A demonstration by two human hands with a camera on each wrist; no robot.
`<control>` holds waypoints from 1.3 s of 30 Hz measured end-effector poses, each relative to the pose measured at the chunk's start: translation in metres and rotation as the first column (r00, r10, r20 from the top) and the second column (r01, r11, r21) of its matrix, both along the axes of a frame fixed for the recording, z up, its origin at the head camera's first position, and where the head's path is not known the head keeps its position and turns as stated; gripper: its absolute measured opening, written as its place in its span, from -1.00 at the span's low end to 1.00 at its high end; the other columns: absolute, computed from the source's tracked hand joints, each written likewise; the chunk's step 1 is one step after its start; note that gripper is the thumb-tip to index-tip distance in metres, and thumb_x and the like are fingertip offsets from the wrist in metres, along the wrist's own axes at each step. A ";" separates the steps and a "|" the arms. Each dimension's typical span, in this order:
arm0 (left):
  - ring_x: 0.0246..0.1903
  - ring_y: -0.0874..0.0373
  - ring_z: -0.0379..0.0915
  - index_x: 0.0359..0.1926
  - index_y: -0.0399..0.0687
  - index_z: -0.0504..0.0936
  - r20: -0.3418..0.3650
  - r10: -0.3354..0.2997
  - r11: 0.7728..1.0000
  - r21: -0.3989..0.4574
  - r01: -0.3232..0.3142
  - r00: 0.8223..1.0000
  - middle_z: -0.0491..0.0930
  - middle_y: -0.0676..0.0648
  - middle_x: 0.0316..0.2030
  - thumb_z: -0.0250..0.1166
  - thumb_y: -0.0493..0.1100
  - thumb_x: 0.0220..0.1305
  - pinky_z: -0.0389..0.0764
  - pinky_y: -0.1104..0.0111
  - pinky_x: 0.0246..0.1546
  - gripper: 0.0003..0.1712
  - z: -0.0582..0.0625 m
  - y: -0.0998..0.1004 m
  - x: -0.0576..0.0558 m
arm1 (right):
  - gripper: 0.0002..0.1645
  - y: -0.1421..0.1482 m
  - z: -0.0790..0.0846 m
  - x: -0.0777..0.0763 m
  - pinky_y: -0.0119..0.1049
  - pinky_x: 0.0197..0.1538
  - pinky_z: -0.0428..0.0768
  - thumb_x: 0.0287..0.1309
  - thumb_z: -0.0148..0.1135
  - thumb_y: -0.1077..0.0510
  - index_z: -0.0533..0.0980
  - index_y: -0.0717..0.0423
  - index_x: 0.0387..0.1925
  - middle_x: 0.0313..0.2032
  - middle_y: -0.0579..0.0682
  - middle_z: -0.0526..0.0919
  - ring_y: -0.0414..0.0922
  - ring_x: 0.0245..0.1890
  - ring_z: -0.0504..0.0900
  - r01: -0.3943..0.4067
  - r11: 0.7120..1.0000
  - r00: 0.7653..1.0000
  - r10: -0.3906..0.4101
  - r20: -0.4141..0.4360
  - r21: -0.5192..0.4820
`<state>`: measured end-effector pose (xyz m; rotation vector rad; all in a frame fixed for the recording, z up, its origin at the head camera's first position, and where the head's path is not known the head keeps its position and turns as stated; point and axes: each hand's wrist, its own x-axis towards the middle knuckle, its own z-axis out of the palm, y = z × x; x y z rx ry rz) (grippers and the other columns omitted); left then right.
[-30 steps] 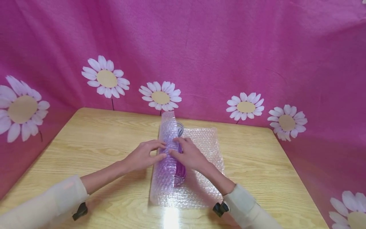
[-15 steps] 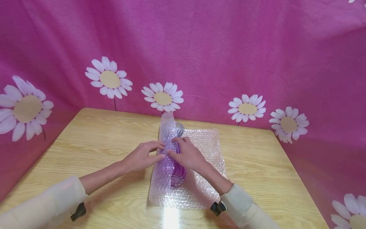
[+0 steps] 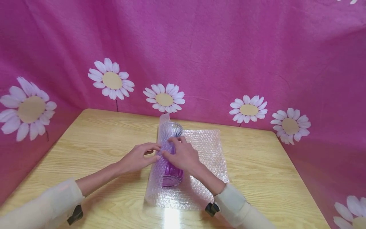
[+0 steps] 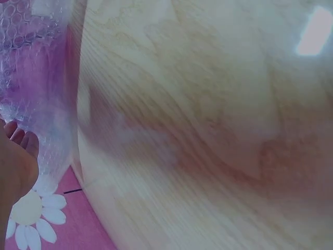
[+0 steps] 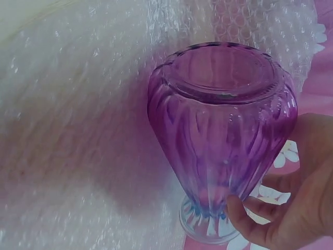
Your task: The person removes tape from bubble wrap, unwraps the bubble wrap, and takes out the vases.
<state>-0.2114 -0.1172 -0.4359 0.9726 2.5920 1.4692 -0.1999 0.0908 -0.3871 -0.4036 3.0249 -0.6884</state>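
Note:
A ribbed glass vase [image 3: 172, 178], purple with a clear foot, lies on a sheet of bubble wrap [image 3: 207, 149] in the head view. Along its left side the wrap rises in a flap [image 3: 154, 187]. My right hand [image 3: 184, 156] grips the vase from the right. In the right wrist view, the thumb lies across the vase's narrow part [image 5: 210, 182], with the fingers behind. My left hand [image 3: 138, 157] holds the flap from outside between thumb and fingers. The left wrist view shows curled fingers [image 4: 21, 138] against the wrap; the thumb is out of sight there.
The wrap lies on a pale wooden table [image 3: 257, 165], its flat part stretching right of the vase. A pink cloth [image 3: 206, 57] with large daisies hangs behind the table and along both sides. A bright light reflection [image 3: 171, 218] shows near the front.
Both hands have shifted slightly left. The flap, which lay over the vase's left part, has drawn back left, so more of the vase shows. The vase has also moved a little left.

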 end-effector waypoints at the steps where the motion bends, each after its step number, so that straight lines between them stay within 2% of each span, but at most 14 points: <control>1: 0.19 -0.15 0.45 0.01 -0.24 0.65 0.004 -0.002 1.000 0.005 0.002 1.000 0.58 -0.23 0.13 0.33 -0.20 0.34 0.51 0.16 0.20 -0.72 -0.001 -0.002 0.000 | -0.30 -0.002 0.000 0.000 0.03 -0.21 0.60 0.17 0.24 -0.32 0.48 -0.14 0.27 0.15 0.05 0.47 0.12 -0.04 0.56 0.001 1.000 1.000 -0.001 -0.002 0.001; 5: 0.20 -0.16 0.45 0.02 -0.24 0.64 0.017 -0.007 1.000 0.013 0.007 1.000 0.56 -0.24 0.15 0.31 -0.19 0.36 0.49 0.16 0.21 -0.72 -0.004 -0.008 0.000 | -0.30 -0.009 -0.003 0.000 0.06 -0.22 0.59 0.16 0.25 -0.32 0.49 -0.13 0.26 0.17 0.06 0.45 0.11 -0.01 0.49 -0.003 1.000 1.000 0.003 -0.019 0.000; 12: 0.21 -0.18 0.43 0.04 -0.26 0.63 0.040 -0.008 1.000 0.027 0.007 0.999 0.54 -0.28 0.17 0.29 -0.25 0.36 0.50 0.16 0.21 -0.72 -0.009 -0.013 0.002 | -0.32 -0.017 -0.007 -0.001 -0.12 -0.34 0.55 0.16 0.26 -0.30 0.51 -0.12 0.25 0.15 0.08 0.43 0.09 -0.08 0.44 -0.021 1.000 0.999 0.022 -0.043 0.005; 15: 0.21 -0.18 0.43 0.04 -0.26 0.63 0.043 -0.011 0.999 0.033 0.009 0.999 0.55 -0.26 0.17 0.29 -0.25 0.36 0.50 0.16 0.21 -0.72 -0.009 -0.012 0.002 | -0.32 -0.016 -0.006 -0.001 -0.11 -0.34 0.55 0.16 0.26 -0.31 0.51 -0.12 0.25 0.16 0.09 0.42 0.10 -0.07 0.44 -0.015 1.000 0.999 0.015 -0.041 0.002; 28: 0.20 -0.17 0.44 0.03 -0.24 0.64 0.024 0.015 1.000 0.026 -0.015 1.000 0.57 -0.25 0.15 0.30 -0.25 0.35 0.49 0.12 0.22 -0.73 -0.006 -0.009 0.005 | -0.31 -0.011 -0.005 0.001 0.03 -0.23 0.60 0.23 0.22 -0.28 0.43 -0.14 0.32 0.24 0.09 0.40 0.12 0.04 0.44 -0.019 0.999 1.000 0.018 -0.015 -0.048; 33: 0.21 -0.18 0.44 0.03 -0.23 0.64 0.022 0.026 0.999 0.021 -0.027 0.999 0.55 -0.26 0.17 0.31 -0.24 0.34 0.49 0.09 0.22 -0.73 -0.006 -0.010 0.005 | -0.29 -0.005 -0.004 0.002 0.07 -0.15 0.60 0.28 0.22 -0.21 0.37 -0.09 0.38 0.26 0.11 0.41 0.13 0.06 0.44 -0.065 0.992 0.998 0.064 -0.008 -0.110; 39: 0.21 -0.19 0.43 0.03 -0.26 0.63 0.031 0.019 1.000 0.020 -0.020 0.999 0.53 -0.28 0.18 0.31 -0.27 0.32 0.48 0.07 0.22 -0.72 -0.005 -0.009 0.005 | -0.29 0.001 -0.004 0.004 0.05 0.06 0.55 0.31 0.22 -0.12 0.33 0.02 0.40 0.27 0.17 0.39 0.17 0.12 0.42 -0.127 0.976 0.992 0.125 -0.019 -0.177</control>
